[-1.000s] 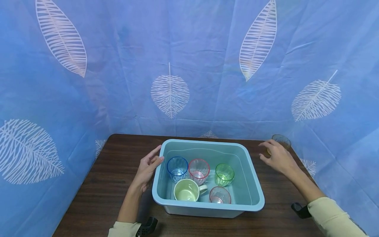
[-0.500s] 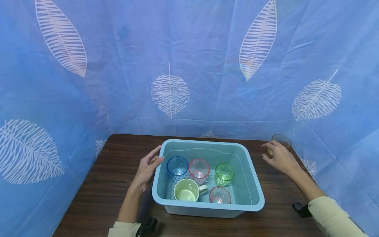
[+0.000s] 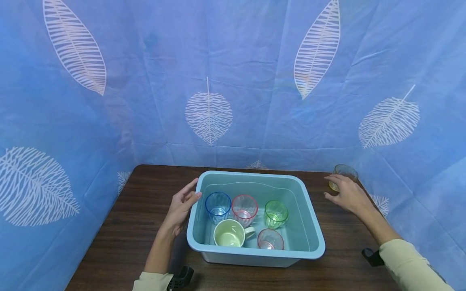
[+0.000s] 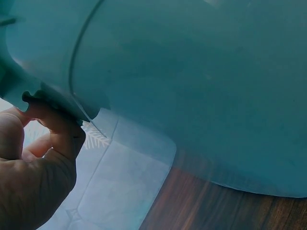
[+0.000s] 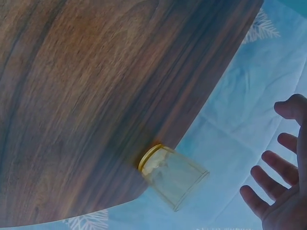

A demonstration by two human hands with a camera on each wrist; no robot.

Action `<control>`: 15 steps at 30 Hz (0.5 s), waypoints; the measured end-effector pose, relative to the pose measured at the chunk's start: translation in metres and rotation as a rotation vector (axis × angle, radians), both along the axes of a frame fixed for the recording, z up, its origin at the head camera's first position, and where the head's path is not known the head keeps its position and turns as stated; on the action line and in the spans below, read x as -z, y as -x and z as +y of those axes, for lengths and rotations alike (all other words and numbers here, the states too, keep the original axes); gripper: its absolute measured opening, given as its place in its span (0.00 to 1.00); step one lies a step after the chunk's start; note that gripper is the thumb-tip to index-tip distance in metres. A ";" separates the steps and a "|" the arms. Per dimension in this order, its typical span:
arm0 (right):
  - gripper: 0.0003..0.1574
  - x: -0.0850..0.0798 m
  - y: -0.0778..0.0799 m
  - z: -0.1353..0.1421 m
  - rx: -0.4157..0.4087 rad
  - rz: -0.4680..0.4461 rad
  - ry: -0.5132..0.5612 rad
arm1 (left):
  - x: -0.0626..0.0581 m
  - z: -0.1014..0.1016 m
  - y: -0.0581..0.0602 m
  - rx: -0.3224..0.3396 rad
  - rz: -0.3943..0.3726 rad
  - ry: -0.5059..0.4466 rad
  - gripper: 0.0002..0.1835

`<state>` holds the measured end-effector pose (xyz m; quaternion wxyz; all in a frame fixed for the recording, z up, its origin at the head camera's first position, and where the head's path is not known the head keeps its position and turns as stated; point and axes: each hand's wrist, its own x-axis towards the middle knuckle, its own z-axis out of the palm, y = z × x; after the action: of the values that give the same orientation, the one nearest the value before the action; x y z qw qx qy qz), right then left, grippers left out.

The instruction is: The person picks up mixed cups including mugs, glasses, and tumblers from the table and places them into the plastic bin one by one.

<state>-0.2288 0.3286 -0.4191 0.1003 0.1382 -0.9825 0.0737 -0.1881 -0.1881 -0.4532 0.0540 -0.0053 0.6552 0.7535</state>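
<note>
A light blue plastic basin (image 3: 316,234) stands on the table, holding a blue-rimmed glass (image 3: 218,204), a red-rimmed glass (image 3: 245,208), a green glass (image 3: 276,212), a pale green mug (image 3: 229,233) and a pinkish glass (image 3: 270,239). My left hand (image 3: 182,206) grips the basin's left rim; curled fingers show under it in the left wrist view. At the table's far right corner an amber-tinted glass (image 5: 175,177) stands upright. My right hand (image 3: 349,195) is beside it, partly covering it in the head view. In the right wrist view its fingers are spread, apart from the glass.
The dark wooden table (image 3: 138,218) ends just behind the basin and close to the amber glass. A blue cloth with white leaf prints (image 3: 208,117) hangs around its back and sides.
My right hand has shifted slightly to the right, nearer the far right corner. The left hand, the basin and the glasses have stayed in place.
</note>
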 end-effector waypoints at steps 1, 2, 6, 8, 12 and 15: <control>0.38 0.001 0.001 0.001 -0.001 -0.001 -0.004 | 0.000 0.000 0.000 0.000 0.000 0.000 0.31; 0.38 0.002 0.001 0.003 -0.003 0.000 -0.009 | 0.000 0.000 0.000 0.000 -0.001 0.001 0.31; 0.38 0.004 0.004 0.007 0.006 -0.010 -0.020 | 0.000 0.000 0.001 -0.001 0.000 0.003 0.32; 0.38 0.005 0.007 0.008 0.022 -0.023 -0.017 | 0.000 0.000 0.001 -0.004 0.000 0.004 0.31; 0.40 0.009 0.010 0.013 0.062 -0.057 -0.009 | 0.000 -0.001 0.002 -0.007 -0.005 0.010 0.32; 0.40 0.013 0.011 0.017 0.085 -0.077 -0.005 | 0.001 0.000 0.001 -0.007 -0.007 0.011 0.32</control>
<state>-0.2401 0.3452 -0.4320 0.0651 0.0936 -0.9908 0.0725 -0.1893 -0.1885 -0.4545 0.0537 -0.0107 0.6591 0.7501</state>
